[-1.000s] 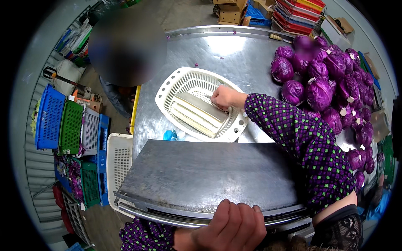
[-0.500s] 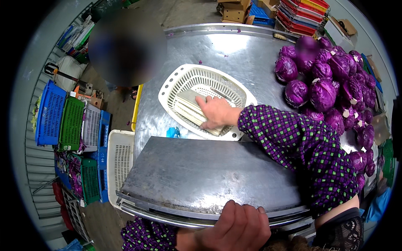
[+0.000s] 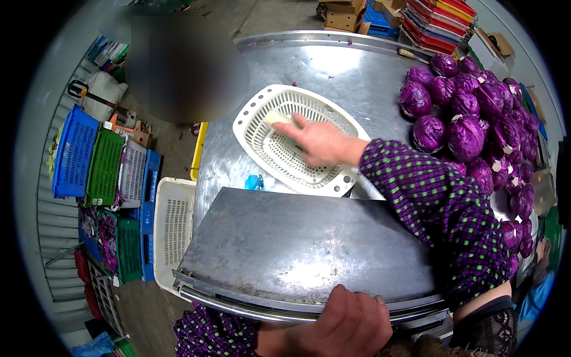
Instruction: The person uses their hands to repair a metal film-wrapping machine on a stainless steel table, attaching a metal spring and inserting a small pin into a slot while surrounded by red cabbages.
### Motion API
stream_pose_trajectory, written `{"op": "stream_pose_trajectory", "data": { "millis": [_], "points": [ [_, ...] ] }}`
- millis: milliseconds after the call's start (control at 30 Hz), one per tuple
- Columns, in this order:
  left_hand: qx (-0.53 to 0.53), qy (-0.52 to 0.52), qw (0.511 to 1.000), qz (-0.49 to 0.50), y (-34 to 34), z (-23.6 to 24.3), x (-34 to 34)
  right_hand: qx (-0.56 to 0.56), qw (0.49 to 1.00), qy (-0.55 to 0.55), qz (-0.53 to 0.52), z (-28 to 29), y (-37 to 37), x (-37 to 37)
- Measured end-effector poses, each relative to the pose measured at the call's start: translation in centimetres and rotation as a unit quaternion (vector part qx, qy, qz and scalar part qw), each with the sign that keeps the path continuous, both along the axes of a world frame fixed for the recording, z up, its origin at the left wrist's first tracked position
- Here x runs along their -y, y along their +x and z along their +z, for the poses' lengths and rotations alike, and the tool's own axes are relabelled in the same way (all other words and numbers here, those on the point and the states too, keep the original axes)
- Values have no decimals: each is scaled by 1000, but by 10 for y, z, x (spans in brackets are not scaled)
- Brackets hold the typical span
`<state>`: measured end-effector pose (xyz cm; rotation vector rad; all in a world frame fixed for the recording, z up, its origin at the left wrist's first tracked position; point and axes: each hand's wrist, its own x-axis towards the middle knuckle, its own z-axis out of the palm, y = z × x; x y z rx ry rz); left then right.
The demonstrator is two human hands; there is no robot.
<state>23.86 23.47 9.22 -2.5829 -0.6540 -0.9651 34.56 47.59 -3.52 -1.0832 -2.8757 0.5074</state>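
Observation:
My right hand reaches into a white slotted plastic basket on the metal table. Its fingers are closed on a pale, cream-coloured piece, partly covered by the hand; its kind cannot be made out. Below that, my left hand curls its fingers over the metal rail at the near edge of a raised metal plate. Purple, green-dotted sleeves cover both forearms. Left of the plate's far edge lies a small blue crumpled item.
Red cabbages are heaped on the table's right side, near a knife. A white crate stands against the left side, with blue and green crates beyond. Stacked trays and cardboard boxes stand behind.
The broad stack of cream-coloured pieces under my right hand no longer shows in the basket; only a small pale piece is visible at the fingers. My left hand stays on the rail.

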Motion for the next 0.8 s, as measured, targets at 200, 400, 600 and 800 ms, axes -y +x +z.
{"op": "stream_pose_trajectory", "data": {
  "millis": [200,400,600,800],
  "points": [
    [-14,-39,999,10,-2,1,2,11,1000,27,0,3,12,-19],
    [-10,-29,999,6,-2,6,0,220,827,472,209,-15,4,-10],
    [35,37,999,15,2,-2,-5,285,868,351,205,-69,-26,-14],
    [-12,-17,1000,-13,-6,14,-4,150,965,203,65,-88,-27,-8]
  ]
}}
